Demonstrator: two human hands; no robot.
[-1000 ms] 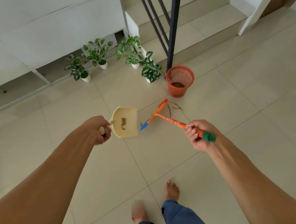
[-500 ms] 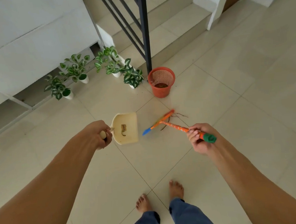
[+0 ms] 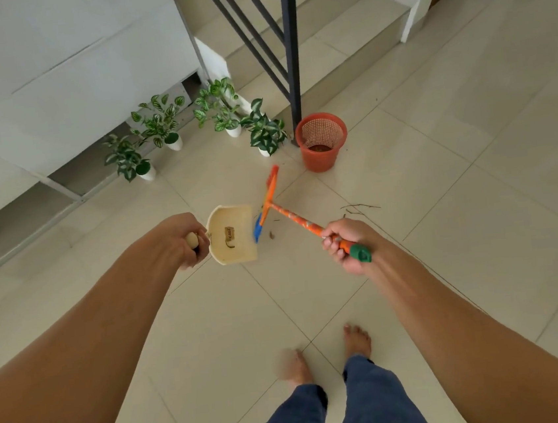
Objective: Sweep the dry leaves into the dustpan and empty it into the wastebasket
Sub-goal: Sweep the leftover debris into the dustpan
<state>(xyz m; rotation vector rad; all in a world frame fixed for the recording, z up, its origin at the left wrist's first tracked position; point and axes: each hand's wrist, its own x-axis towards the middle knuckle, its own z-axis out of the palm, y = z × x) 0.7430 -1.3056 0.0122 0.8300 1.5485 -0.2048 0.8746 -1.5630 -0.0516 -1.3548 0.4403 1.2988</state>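
My left hand point(image 3: 184, 240) grips the handle of a cream dustpan point(image 3: 233, 234), held just above the tiled floor with its mouth facing right. My right hand point(image 3: 344, 243) grips the orange handle of a small broom point(image 3: 269, 198) near its green end cap. The broom's orange and blue head stands right against the dustpan's open edge. A small dry leaf bit point(image 3: 271, 235) lies just right of the broom head. Thin dry twigs point(image 3: 359, 207) lie further right on the floor. The orange mesh wastebasket point(image 3: 321, 141) stands beyond the broom with brown debris at its bottom.
Several potted plants point(image 3: 264, 132) in white pots line the wall and stair base left of the wastebasket. A black stair railing post point(image 3: 293, 48) rises behind the basket. My bare feet point(image 3: 356, 339) stand on the tiles below.
The broom head has swung left and turned more upright, ending against the dustpan's mouth. The twigs now lie right of the broom handle. The view has shifted slightly.
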